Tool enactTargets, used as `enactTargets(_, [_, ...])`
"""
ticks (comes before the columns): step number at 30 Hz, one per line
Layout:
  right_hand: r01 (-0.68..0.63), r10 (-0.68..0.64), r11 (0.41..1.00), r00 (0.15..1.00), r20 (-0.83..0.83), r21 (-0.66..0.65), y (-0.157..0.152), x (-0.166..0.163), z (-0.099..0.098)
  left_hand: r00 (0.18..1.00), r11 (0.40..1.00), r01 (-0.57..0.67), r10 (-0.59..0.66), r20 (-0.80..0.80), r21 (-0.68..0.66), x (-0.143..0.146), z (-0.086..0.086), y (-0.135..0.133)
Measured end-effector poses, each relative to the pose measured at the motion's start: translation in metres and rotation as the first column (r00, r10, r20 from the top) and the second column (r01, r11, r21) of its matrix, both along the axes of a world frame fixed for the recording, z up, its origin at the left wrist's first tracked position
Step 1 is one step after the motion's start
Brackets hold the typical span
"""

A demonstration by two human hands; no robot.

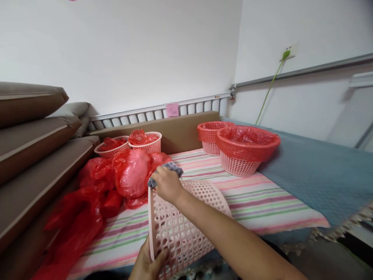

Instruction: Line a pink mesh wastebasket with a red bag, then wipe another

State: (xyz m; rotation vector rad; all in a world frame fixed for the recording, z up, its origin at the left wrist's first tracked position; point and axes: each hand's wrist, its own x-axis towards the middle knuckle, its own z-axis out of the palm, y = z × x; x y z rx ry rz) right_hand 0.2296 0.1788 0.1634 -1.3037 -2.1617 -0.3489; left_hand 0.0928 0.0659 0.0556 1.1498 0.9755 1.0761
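A pale pink lattice basket (pixel 186 229) lies tipped on its side on the striped cloth (pixel 256 198), its open mouth facing left. My left hand (pixel 148 264) grips the lower rim, fingers curled into the mouth. My right hand (pixel 166 183) is closed on a grey-blue cloth (pixel 171 169), pressing it against the top rim of the basket. My right forearm crosses over the basket's side.
A heap of red plastic bags (pixel 116 182) lies left of the basket. Two pink baskets with red bags (pixel 145 142) stand behind, two red-lined baskets (pixel 244 146) at right. Brown cushions (pixel 32 155) stack at left. A blue blanket (pixel 320 171) covers the right.
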Motion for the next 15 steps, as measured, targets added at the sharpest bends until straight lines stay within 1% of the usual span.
enactTargets(2, [-0.001,0.001,1.000,1.000,-0.003,-0.005,-0.003,0.000,0.002,1.000,0.999,0.024,-0.024,-0.010,-0.022,0.002,0.001,-0.001])
enactTargets(4, [-0.023,0.023,1.000,1.000,0.001,-0.006,-0.013,0.001,0.004,1.000,0.999,0.017,-0.016,0.007,-0.040,0.005,0.002,-0.002])
enactTargets(6, [-0.052,0.052,0.999,0.999,-0.002,0.003,-0.030,0.004,0.005,0.999,0.999,-0.010,0.011,0.034,-0.031,0.007,0.003,-0.001])
enactTargets(8, [-0.092,0.092,0.996,0.996,-0.013,0.019,-0.051,0.007,0.002,0.999,1.000,0.011,-0.011,0.038,0.002,0.007,0.004,0.002])
enactTargets(11, [-0.190,0.190,0.981,0.982,-0.011,0.023,-0.086,0.012,-0.012,0.999,0.995,0.031,-0.029,-0.020,0.090,0.004,0.008,0.011])
enactTargets(13, [-0.251,0.251,0.968,0.968,0.008,0.001,-0.105,0.015,-0.023,0.995,0.986,0.008,0.009,-0.101,0.165,0.001,0.010,0.016])
enactTargets(15, [-0.282,0.282,0.959,0.959,0.026,-0.016,-0.117,0.018,-0.033,0.986,0.974,0.003,0.034,-0.161,0.225,-0.001,0.013,0.018])
